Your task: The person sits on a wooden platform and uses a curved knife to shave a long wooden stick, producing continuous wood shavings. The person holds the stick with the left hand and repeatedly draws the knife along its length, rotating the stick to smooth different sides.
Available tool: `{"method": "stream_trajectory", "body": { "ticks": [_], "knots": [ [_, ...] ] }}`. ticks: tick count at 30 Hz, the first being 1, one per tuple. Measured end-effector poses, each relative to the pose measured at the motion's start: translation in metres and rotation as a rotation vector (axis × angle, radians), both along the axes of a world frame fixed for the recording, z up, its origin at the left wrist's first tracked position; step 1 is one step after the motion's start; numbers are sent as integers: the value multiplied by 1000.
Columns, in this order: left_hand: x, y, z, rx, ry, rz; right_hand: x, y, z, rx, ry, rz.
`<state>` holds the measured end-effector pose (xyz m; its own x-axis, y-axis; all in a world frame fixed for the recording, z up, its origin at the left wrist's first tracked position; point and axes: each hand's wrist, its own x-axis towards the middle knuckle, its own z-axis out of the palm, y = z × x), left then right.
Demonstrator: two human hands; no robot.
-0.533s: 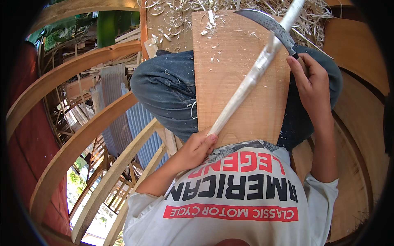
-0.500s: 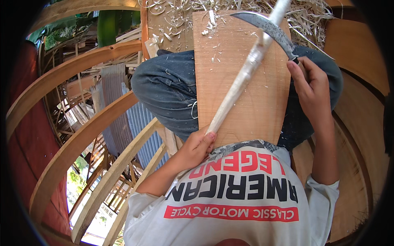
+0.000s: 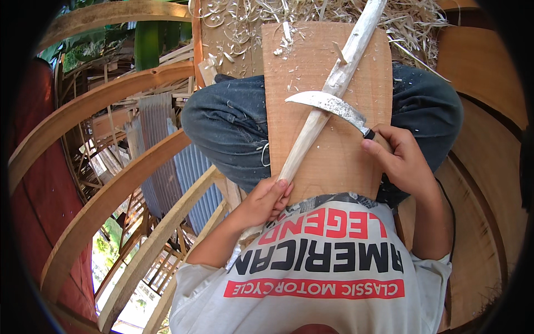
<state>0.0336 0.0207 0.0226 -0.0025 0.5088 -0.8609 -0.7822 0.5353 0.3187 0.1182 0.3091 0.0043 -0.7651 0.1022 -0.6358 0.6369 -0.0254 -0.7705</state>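
My left hand [image 3: 264, 201] is closed around the near end of a pale wooden stick [image 3: 303, 146], close to my shirt. The stick slants up and to the right across a flat wooden board [image 3: 353, 172] that lies over my lap, and its far end leaves the top of the view. In my right hand [image 3: 405, 158] is the dark handle of a sickle [image 3: 339, 107]. Its curved blade crosses the stick around mid-length, its tip pointing left. Whether the edge touches the wood I cannot tell. Farther up, a chip [image 3: 339, 53] sticks out from the stick.
Curly wood shavings [image 3: 417, 25] lie heaped beyond the board, with a few scattered on it. My crossed legs [image 3: 225, 119] flank the board. Curved wooden beams [image 3: 105, 106] rise on the left, with corrugated metal sheets [image 3: 192, 172] behind them. Wooden planks [image 3: 478, 183] curve along the right.
My right hand has drawn the sickle toward me and left, down along the stick. A chip now stands up from the stick's upper part. My left hand keeps its hold.
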Motion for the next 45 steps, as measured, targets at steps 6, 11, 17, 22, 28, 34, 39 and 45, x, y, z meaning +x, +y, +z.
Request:
{"method": "stream_trajectory", "body": {
  "ticks": [6, 11, 17, 22, 28, 34, 39, 45],
  "knots": [
    [-3, -1, -2, 11, -54, 21, -1, -4, -3, 22, 66, 18],
    [-1, -3, -5, 24, -36, 29, -4, 15, -2, 133, 12, -203],
    [-3, -2, -3, -8, -63, 28, -9, 26, 15, 0, -106, -141],
    [-4, -1, -4, 11, -74, 20, -5, 7, 7, 156, 61, 22],
    [1, 1, -3, -13, 14, 1, -6, 17, 0, 148, -1, -92],
    [-3, 1, 0, -19, -41, 9, -3, 18, 4, 63, -96, -171],
    [-3, -2, -3, 8, -91, 39, 1, 1, -2, 136, -10, -200],
    [-5, -1, -2, 14, -68, 18, -1, 3, 0, 129, -43, -170]
  ]
}}
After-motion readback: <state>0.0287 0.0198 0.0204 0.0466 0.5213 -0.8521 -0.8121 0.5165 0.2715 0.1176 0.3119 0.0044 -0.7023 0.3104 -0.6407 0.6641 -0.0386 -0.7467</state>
